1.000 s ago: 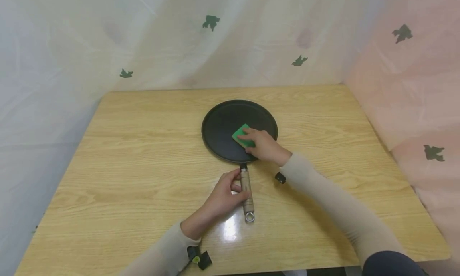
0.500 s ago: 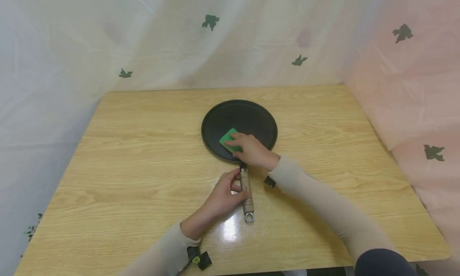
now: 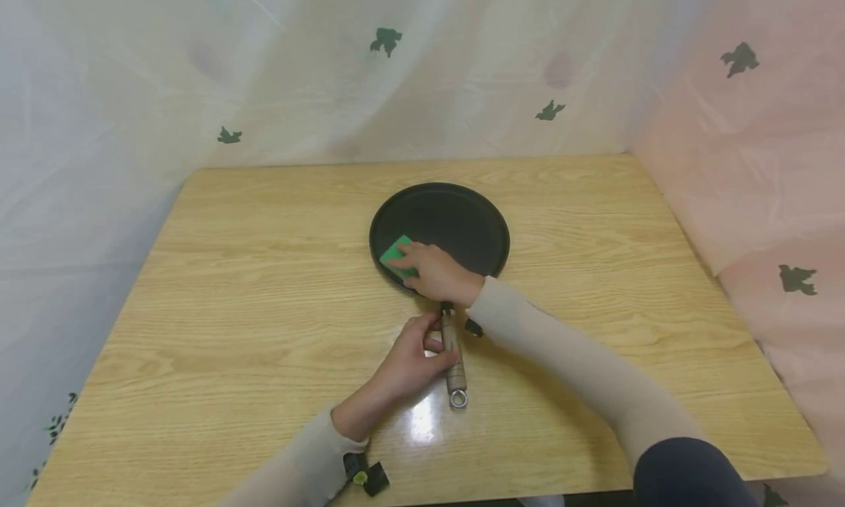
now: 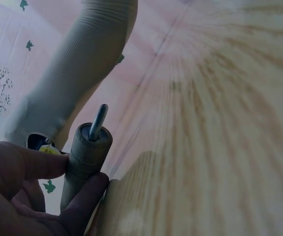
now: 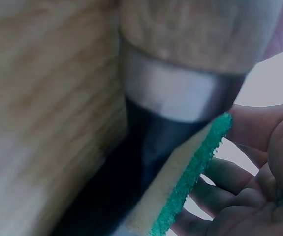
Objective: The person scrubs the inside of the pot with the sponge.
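Observation:
A round black frying pan (image 3: 449, 213) lies flat on the wooden table, its wood-look handle (image 3: 456, 376) pointing toward me. In the head view my left hand (image 3: 411, 360) pinches that handle between thumb and fingers; the left wrist view shows the handle's end with its metal ring (image 4: 99, 123). My right hand (image 3: 439, 271) holds a sponge (image 3: 396, 253) against the left front part of the pan's surface. Up close, the sponge has a rough green side (image 5: 190, 179) under my fingers and a pale yellow side facing the pan. Part of the pan's front rim is hidden behind my right hand.
The light wooden table (image 3: 264, 287) spreads out on both sides of the pan. A pale cloth (image 3: 297, 74) with green bird shapes hangs behind it, and a pinkish cloth (image 3: 759, 162) hangs along the right.
My right hand has slid the sponge leftward across the pan, from near its middle to the left front side. The left hand and the pan have stayed in place.

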`<state>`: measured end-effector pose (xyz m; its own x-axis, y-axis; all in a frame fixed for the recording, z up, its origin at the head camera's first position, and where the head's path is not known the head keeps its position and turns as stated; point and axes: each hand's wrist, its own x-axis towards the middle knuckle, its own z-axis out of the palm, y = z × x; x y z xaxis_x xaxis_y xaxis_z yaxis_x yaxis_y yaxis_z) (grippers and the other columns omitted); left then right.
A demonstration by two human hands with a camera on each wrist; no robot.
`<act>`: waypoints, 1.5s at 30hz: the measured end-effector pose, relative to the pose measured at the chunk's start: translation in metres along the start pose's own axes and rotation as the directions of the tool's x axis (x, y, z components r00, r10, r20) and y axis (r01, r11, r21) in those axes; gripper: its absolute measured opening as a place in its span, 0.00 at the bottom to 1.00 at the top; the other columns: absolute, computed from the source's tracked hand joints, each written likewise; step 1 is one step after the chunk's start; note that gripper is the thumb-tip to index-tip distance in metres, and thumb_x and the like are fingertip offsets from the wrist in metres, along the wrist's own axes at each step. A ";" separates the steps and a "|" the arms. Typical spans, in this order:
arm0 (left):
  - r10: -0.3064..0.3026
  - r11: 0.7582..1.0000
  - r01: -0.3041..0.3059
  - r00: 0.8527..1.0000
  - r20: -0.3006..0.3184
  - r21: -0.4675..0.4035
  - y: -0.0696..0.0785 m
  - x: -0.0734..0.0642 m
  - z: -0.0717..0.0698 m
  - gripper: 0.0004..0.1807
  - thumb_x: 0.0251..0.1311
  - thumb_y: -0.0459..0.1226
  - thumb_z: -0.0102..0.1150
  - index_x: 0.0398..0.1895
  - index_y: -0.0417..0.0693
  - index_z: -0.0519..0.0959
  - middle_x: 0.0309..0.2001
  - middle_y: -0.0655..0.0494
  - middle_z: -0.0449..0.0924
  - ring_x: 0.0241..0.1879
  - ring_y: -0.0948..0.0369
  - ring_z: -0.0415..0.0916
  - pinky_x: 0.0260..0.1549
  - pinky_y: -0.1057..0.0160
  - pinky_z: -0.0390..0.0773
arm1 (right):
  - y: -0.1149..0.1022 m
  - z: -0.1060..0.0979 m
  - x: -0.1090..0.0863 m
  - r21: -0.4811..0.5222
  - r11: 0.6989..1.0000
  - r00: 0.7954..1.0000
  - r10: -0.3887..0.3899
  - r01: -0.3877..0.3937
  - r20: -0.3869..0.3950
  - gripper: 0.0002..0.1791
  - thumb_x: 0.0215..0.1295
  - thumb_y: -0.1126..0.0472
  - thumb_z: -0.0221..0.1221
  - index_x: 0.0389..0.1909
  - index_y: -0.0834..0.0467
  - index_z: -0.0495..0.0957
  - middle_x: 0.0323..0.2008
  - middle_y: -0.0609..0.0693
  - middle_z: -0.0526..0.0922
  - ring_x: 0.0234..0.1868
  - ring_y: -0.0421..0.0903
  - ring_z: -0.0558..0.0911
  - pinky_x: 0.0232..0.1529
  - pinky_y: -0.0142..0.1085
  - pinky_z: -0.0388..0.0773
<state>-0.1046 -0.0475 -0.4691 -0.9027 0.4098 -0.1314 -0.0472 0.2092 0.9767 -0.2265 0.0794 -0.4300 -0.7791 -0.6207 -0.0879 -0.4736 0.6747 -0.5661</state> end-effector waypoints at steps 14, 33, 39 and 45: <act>0.001 1.000 0.000 1.000 -0.017 0.014 0.000 -0.001 -0.001 0.41 0.62 0.28 0.69 0.74 0.22 0.61 0.65 0.31 0.68 0.48 0.48 0.83 0.45 0.65 0.82 | 0.002 -0.004 0.037 -0.038 0.997 0.997 0.070 -0.069 0.035 0.28 0.75 0.64 0.62 0.74 0.54 0.73 0.80 0.62 0.59 0.80 0.66 0.58 0.79 0.55 0.55; 0.005 1.000 -0.005 1.000 -0.013 0.014 -0.002 0.002 0.003 0.41 0.61 0.29 0.70 0.75 0.24 0.62 0.63 0.33 0.69 0.47 0.53 0.82 0.44 0.66 0.81 | 0.021 -0.024 0.071 -0.012 0.981 0.981 0.194 -0.194 0.021 0.31 0.77 0.63 0.60 0.78 0.50 0.68 0.83 0.57 0.54 0.75 0.60 0.69 0.44 0.36 0.82; -0.010 0.999 0.011 1.000 -0.018 0.031 0.000 0.000 0.001 0.41 0.62 0.29 0.69 0.75 0.24 0.61 0.64 0.33 0.69 0.48 0.51 0.82 0.44 0.65 0.82 | 0.035 -0.031 0.081 -0.028 0.976 0.976 0.215 -0.214 0.017 0.31 0.80 0.61 0.57 0.80 0.50 0.65 0.84 0.57 0.52 0.81 0.63 0.56 0.78 0.50 0.61; -0.021 0.999 0.021 1.000 -0.013 0.035 0.000 0.000 0.001 0.42 0.62 0.30 0.70 0.76 0.25 0.61 0.65 0.33 0.69 0.48 0.52 0.82 0.43 0.66 0.82 | 0.049 -0.042 0.081 -0.012 0.959 0.959 0.284 -0.284 0.011 0.32 0.82 0.60 0.55 0.82 0.49 0.61 0.85 0.54 0.48 0.83 0.64 0.45 0.81 0.54 0.50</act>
<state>-0.1041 -0.0470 -0.4691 -0.9069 0.3939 -0.1495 -0.0514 0.2487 0.9672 -0.3301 0.0788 -0.4305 -0.8769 -0.4080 -0.2543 -0.2379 0.8278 -0.5080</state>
